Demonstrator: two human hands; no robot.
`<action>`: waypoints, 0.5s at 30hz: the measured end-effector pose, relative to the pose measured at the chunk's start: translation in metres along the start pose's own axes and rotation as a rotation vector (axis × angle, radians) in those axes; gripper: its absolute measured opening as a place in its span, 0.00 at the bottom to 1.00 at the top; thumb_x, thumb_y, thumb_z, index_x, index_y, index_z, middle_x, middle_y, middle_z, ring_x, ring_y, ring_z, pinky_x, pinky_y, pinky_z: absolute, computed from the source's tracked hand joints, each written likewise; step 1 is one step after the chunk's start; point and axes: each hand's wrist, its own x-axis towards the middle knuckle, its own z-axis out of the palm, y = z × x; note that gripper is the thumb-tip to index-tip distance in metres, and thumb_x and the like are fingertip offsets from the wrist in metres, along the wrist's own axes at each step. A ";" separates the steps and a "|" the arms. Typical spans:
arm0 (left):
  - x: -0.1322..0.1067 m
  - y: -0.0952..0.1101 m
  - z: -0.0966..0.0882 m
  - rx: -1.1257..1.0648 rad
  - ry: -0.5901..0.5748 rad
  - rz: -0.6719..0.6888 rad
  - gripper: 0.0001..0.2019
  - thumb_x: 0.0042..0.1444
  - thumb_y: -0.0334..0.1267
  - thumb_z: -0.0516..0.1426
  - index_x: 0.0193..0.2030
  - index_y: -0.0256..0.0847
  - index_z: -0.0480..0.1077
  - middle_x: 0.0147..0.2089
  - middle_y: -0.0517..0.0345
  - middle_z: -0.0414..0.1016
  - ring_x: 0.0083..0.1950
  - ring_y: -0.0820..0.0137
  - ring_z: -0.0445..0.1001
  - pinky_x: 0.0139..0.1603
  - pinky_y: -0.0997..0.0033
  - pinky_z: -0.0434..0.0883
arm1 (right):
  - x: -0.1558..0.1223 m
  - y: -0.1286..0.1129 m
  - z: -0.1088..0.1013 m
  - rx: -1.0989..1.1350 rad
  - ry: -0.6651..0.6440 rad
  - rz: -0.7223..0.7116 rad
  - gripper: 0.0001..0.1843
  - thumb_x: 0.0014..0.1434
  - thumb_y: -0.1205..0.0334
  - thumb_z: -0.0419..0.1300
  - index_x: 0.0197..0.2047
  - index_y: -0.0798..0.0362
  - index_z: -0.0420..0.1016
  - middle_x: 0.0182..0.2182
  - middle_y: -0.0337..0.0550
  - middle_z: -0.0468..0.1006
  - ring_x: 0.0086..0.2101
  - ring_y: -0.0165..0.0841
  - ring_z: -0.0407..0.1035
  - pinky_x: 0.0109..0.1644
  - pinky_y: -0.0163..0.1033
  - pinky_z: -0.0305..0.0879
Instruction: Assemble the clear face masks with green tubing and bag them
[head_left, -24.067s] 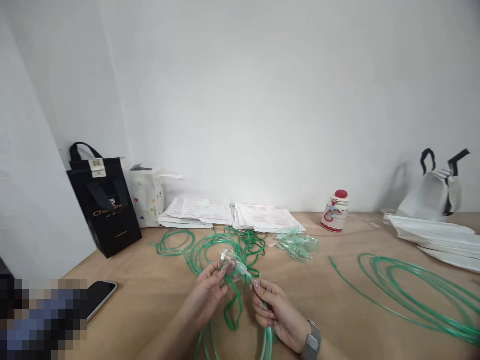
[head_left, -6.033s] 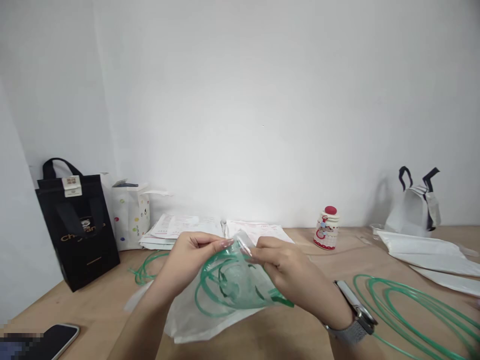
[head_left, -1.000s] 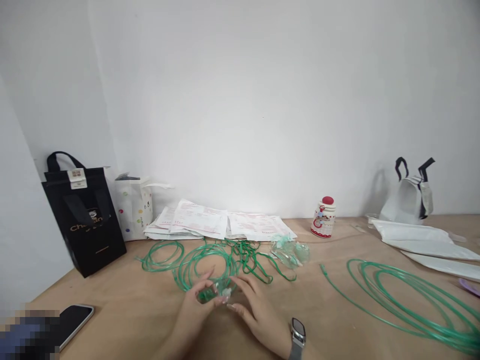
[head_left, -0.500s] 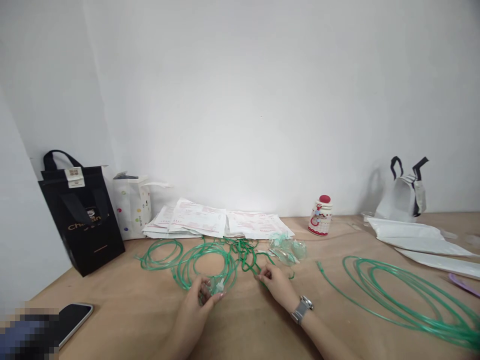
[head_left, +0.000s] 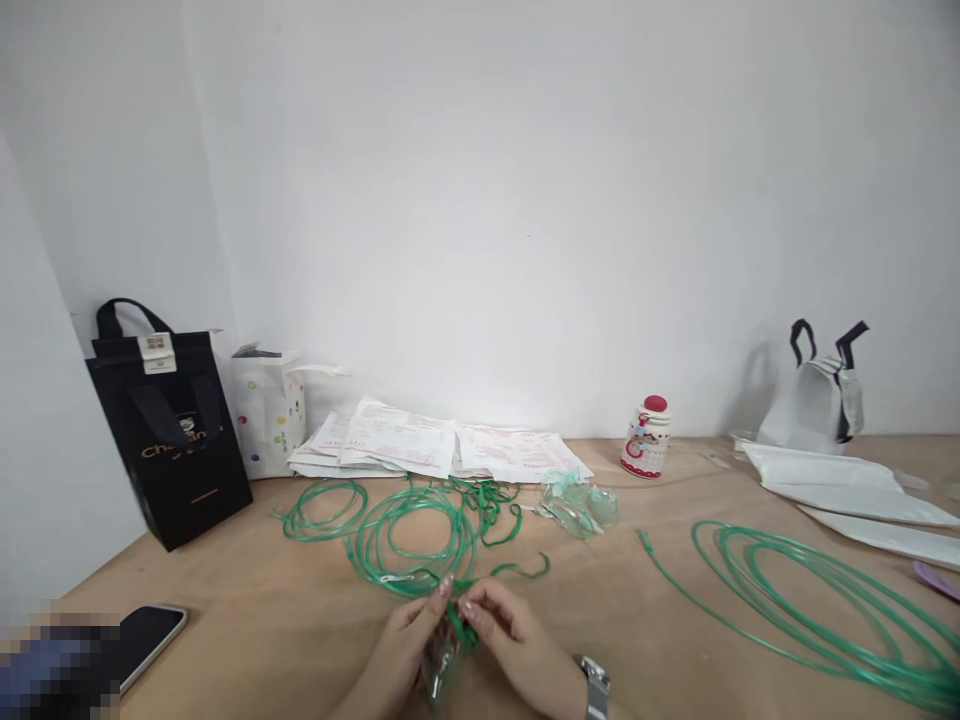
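Low in the middle of the view, my left hand [head_left: 409,635] is closed on a clear plastic oxygen mask [head_left: 437,672], largely covered by the fingers. Beside it, my right hand [head_left: 514,630], with a watch on the wrist, pinches a green elastic strap [head_left: 461,628] against the mask. A loose end of strap trails to the right on the table. Just beyond the hands lies a coil of green tubing [head_left: 360,545], and behind it a tangle of green straps [head_left: 491,500]. Several clear green-tinted masks [head_left: 577,503] are bunched to the right of the tangle.
White printed packages [head_left: 401,437] lie along the wall. A black bag [head_left: 176,450] and a dotted bag [head_left: 266,415] stand left, above a phone [head_left: 154,640]. Right are a red-lidded bottle [head_left: 646,437], long tubing coils [head_left: 810,600] and white sheets [head_left: 847,480].
My right hand has moved left and nearer, bringing a green strap to the mask. My left hand has drawn the mask closer, and both hands now meet around it.
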 end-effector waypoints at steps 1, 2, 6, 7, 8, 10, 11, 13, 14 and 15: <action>0.001 -0.001 -0.002 0.003 0.002 0.022 0.23 0.35 0.60 0.60 0.16 0.38 0.70 0.17 0.61 0.66 0.23 0.72 0.62 0.25 0.74 0.59 | -0.003 -0.003 0.003 -0.006 -0.019 -0.011 0.15 0.58 0.51 0.51 0.31 0.52 0.69 0.27 0.39 0.73 0.30 0.31 0.67 0.36 0.35 0.63; 0.003 -0.001 -0.004 0.009 0.004 0.047 0.22 0.34 0.58 0.62 0.15 0.38 0.70 0.17 0.62 0.65 0.22 0.72 0.61 0.24 0.74 0.59 | -0.006 -0.005 0.004 -0.026 -0.028 -0.024 0.14 0.59 0.52 0.51 0.31 0.52 0.70 0.28 0.39 0.73 0.31 0.32 0.67 0.37 0.35 0.63; 0.005 0.003 -0.012 0.044 0.050 0.127 0.18 0.37 0.54 0.61 0.17 0.39 0.71 0.18 0.61 0.67 0.24 0.70 0.64 0.29 0.73 0.62 | -0.006 -0.001 -0.001 -0.171 0.030 -0.049 0.16 0.61 0.54 0.48 0.29 0.52 0.71 0.27 0.40 0.74 0.31 0.33 0.67 0.38 0.36 0.63; 0.005 0.005 -0.014 0.058 0.071 0.149 0.16 0.38 0.53 0.61 0.18 0.40 0.71 0.19 0.60 0.68 0.27 0.68 0.66 0.33 0.72 0.64 | -0.004 0.003 -0.003 -0.201 0.061 -0.042 0.17 0.61 0.54 0.48 0.29 0.52 0.72 0.26 0.40 0.73 0.30 0.33 0.67 0.37 0.37 0.63; 0.004 0.008 -0.014 0.076 0.091 0.169 0.15 0.38 0.51 0.61 0.18 0.41 0.71 0.21 0.59 0.69 0.30 0.66 0.67 0.36 0.72 0.64 | -0.002 0.006 -0.006 -0.216 0.092 -0.032 0.18 0.61 0.54 0.47 0.29 0.52 0.72 0.25 0.40 0.73 0.29 0.34 0.66 0.37 0.37 0.63; 0.002 0.011 -0.015 0.119 0.114 0.195 0.14 0.40 0.50 0.61 0.18 0.41 0.71 0.22 0.59 0.69 0.32 0.65 0.67 0.37 0.72 0.63 | 0.002 0.011 -0.011 -0.235 0.151 -0.024 0.18 0.62 0.54 0.47 0.33 0.52 0.74 0.27 0.43 0.73 0.31 0.36 0.66 0.39 0.40 0.63; 0.002 0.011 -0.014 0.141 0.114 0.199 0.14 0.41 0.49 0.60 0.17 0.41 0.70 0.21 0.60 0.68 0.30 0.66 0.66 0.34 0.72 0.62 | 0.003 0.011 -0.013 -0.243 0.177 -0.029 0.17 0.62 0.55 0.47 0.36 0.52 0.75 0.30 0.44 0.73 0.34 0.37 0.66 0.42 0.41 0.62; 0.000 0.009 -0.012 0.186 0.092 0.200 0.16 0.42 0.50 0.59 0.15 0.40 0.68 0.18 0.62 0.63 0.26 0.69 0.61 0.28 0.73 0.59 | 0.003 0.009 -0.015 -0.247 0.168 -0.069 0.14 0.60 0.57 0.50 0.43 0.48 0.75 0.38 0.46 0.72 0.42 0.38 0.64 0.49 0.43 0.59; 0.000 0.007 -0.011 0.208 0.076 0.200 0.17 0.43 0.50 0.59 0.14 0.40 0.66 0.17 0.64 0.60 0.24 0.70 0.59 0.26 0.73 0.57 | 0.002 0.006 -0.015 -0.238 0.133 -0.090 0.14 0.59 0.58 0.53 0.47 0.46 0.74 0.42 0.46 0.71 0.45 0.38 0.63 0.52 0.43 0.57; -0.001 0.005 -0.009 0.231 0.057 0.201 0.18 0.43 0.49 0.59 0.12 0.40 0.65 0.16 0.64 0.57 0.23 0.71 0.57 0.25 0.73 0.55 | 0.001 0.003 -0.013 -0.217 0.087 -0.103 0.17 0.57 0.59 0.55 0.50 0.44 0.72 0.43 0.45 0.69 0.47 0.37 0.62 0.53 0.43 0.56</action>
